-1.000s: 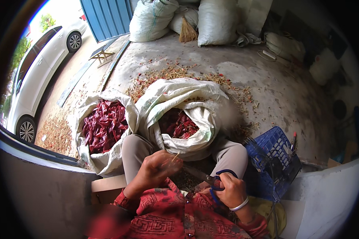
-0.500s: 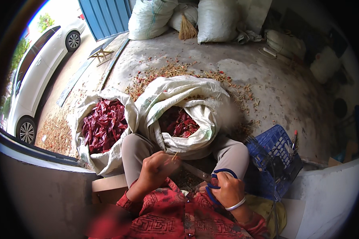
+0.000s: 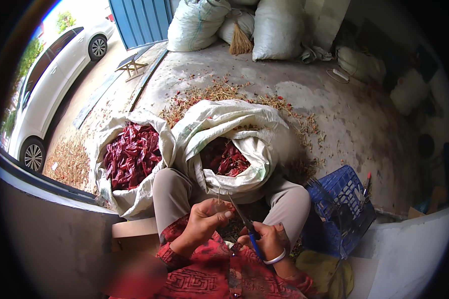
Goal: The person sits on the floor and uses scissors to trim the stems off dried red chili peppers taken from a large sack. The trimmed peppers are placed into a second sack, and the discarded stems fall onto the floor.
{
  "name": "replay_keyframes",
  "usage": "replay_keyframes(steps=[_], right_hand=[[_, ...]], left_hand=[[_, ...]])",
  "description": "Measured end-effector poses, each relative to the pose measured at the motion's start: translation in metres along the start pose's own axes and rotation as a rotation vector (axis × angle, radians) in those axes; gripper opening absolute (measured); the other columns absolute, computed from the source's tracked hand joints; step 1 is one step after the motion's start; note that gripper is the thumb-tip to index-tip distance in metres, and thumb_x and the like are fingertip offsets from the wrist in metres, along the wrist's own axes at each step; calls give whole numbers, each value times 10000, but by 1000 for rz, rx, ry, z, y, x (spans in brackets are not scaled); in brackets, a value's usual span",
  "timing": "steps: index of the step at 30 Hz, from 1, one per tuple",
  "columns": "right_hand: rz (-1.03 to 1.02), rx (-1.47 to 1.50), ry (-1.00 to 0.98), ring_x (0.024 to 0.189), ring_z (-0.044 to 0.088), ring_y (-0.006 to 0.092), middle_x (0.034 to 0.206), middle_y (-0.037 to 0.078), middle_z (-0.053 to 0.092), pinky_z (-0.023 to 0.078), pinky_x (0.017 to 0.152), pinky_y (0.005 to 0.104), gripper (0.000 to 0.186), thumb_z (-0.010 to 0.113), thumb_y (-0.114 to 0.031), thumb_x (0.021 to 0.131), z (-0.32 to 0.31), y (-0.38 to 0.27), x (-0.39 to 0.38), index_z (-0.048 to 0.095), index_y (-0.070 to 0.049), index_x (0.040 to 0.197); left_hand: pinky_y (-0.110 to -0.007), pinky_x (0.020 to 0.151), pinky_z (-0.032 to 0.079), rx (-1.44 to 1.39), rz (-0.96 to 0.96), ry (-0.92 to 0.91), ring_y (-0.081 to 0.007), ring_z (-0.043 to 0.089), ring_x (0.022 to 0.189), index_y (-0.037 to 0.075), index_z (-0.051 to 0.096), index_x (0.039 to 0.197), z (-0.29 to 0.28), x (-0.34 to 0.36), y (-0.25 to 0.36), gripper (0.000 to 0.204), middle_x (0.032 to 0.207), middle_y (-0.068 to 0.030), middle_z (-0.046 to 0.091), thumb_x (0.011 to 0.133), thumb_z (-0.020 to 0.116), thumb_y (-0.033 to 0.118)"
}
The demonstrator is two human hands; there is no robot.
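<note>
My left hand (image 3: pixel 203 222) pinches a small dried red chili (image 3: pixel 228 207) with a pale stem standing up above the fingers. My right hand (image 3: pixel 267 241) grips blue-handled scissors (image 3: pixel 242 215), their blades pointing up and left beside the chili at my left fingertips. Beyond my knees, a white woven sack (image 3: pixel 209 117) has a rolled-down rim and dark red chilies with stems inside. To its left stands another open sack (image 3: pixel 105 174) heaped with glossy dried red chilies (image 3: pixel 130 158).
A blue plastic crate (image 3: pixel 341 209) leans by my right leg. Stem litter (image 3: pixel 204 92) covers the concrete floor around the sacks. Full white sacks (image 3: pixel 277 32) and a straw broom (image 3: pixel 239 45) stand at the back. Left outside are a white car (image 3: pixel 55 84) and small folding stool (image 3: pixel 130 66).
My right hand has shifted leftward and turned, swinging the scissor blades upward to the chili. My left hand has moved slightly right, with its thumb now higher against the chili.
</note>
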State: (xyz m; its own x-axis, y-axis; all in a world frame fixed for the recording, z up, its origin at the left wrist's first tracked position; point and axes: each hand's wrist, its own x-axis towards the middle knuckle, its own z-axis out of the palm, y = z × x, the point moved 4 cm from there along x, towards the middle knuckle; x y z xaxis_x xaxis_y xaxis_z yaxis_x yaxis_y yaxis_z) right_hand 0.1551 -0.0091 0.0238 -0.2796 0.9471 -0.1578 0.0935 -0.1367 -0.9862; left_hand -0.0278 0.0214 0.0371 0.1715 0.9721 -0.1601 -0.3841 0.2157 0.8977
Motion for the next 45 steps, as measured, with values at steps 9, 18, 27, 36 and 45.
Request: replay_keyframes(steps=[9, 18, 27, 36, 45], right_hand=[[-299, -728, 175, 553, 512, 306, 611, 92, 478, 410, 512, 395, 433, 831, -293, 677, -29, -31, -7, 491, -31, 731], [-344, -777, 187, 537, 544, 231, 604, 51, 511, 437, 488, 365, 497, 851, -403, 655, -33, -34, -7, 554, -22, 771], [-276, -812, 198, 528, 499, 289, 606, 92, 469, 390, 488, 394, 485, 866, -311, 631, -32, -45, -8, 472, -40, 709], [-235, -829, 200, 513, 529, 295, 575, 93, 494, 396, 477, 404, 495, 860, -333, 649, -23, -46, -7, 462, -39, 651], [102, 172, 211, 517, 589, 177, 576, 80, 568, 441, 493, 325, 477, 820, -415, 711, -11, 6, 3, 562, -21, 785]], left_hand=[[-191, 562, 401, 196, 89, -3, -26, 495, 643, 0, 661, 970, -5, 4, 21, 116, 764, 45, 584, 862, 683, 36], [-188, 555, 389, 200, 96, -12, -22, 484, 638, -6, 636, 1026, -12, 5, 23, 138, 758, 43, 571, 895, 619, 34], [-247, 748, 474, 416, 222, -87, -97, 596, 845, 9, 657, 1056, -19, 7, 25, 214, 947, -35, 644, 846, 629, -17], [-307, 655, 480, 783, 567, 115, -217, 621, 738, 3, 662, 922, -2, 2, 39, 137, 813, -100, 631, 790, 698, 9], [-234, 718, 497, 284, 255, 30, -75, 600, 818, -19, 645, 1027, 3, -5, 6, 192, 888, -21, 661, 836, 661, -35]])
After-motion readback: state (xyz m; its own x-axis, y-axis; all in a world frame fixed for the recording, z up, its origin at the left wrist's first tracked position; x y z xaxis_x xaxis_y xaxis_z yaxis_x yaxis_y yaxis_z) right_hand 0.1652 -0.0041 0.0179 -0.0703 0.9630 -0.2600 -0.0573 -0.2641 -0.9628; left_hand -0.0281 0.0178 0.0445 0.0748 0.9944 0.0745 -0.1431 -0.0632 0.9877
